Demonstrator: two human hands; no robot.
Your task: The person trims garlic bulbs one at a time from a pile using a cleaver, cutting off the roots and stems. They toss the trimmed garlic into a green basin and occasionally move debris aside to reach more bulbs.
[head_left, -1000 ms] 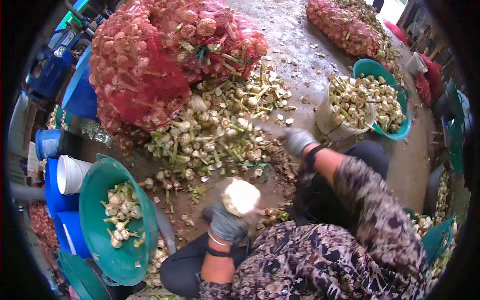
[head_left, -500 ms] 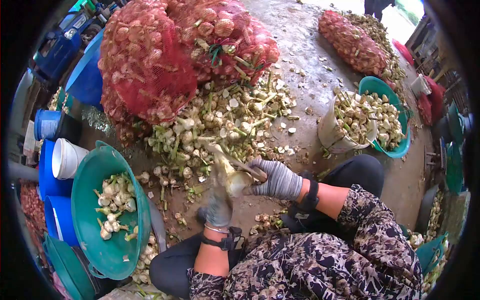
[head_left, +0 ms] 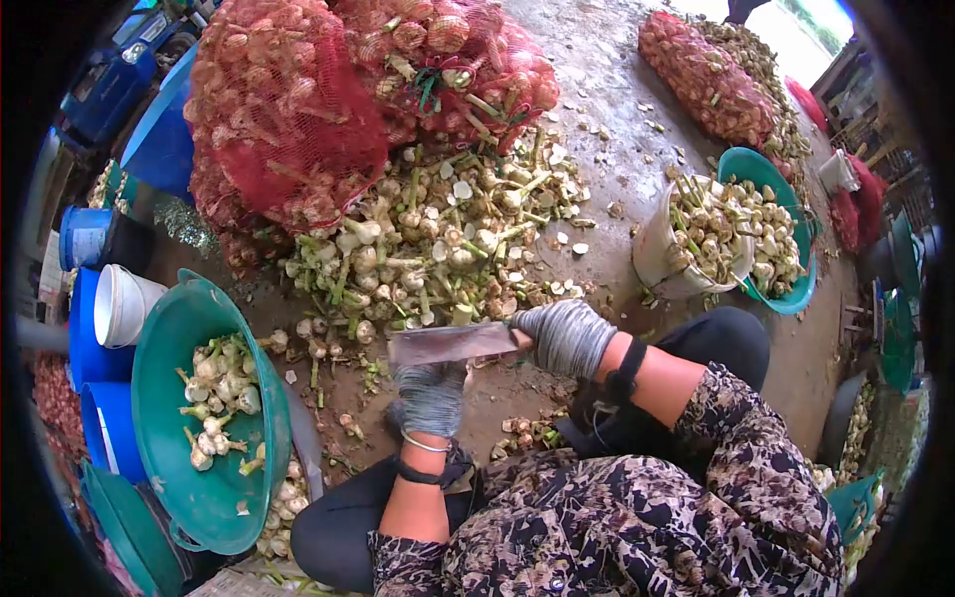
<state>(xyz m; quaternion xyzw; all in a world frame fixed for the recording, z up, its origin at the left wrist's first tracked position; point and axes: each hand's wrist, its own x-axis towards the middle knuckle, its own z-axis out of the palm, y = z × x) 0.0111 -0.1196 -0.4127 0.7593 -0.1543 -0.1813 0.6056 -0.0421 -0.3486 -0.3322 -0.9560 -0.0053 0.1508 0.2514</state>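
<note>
My right hand (head_left: 569, 338), in a grey striped glove, is closed round the handle of a broad-bladed knife (head_left: 453, 344). The blade lies level, pointing left, across the front of my left hand (head_left: 430, 396). That hand wears a similar glove and looks curled, but the blade covers its fingertips. What it holds, if anything, is hidden. Just beyond the knife spreads a heap of garlic bulbs (head_left: 398, 269) with cut stalks and trimmings. To my left, a green basin (head_left: 159, 398) holds several trimmed garlic bulbs (head_left: 224, 383).
Full red mesh sacks (head_left: 279, 119) stand behind the heap. At right are a white bucket (head_left: 652, 257) of garlic and a teal basin (head_left: 806, 269). Another mesh sack (head_left: 706, 80) lies farther back. Blue tubs (head_left: 114, 423) and a white pail (head_left: 124, 303) line the left.
The knife has swung from a slant to level, its broad side now showing in front of my left hand. My left hand has dropped slightly; the pale bulb between the hands is out of sight.
</note>
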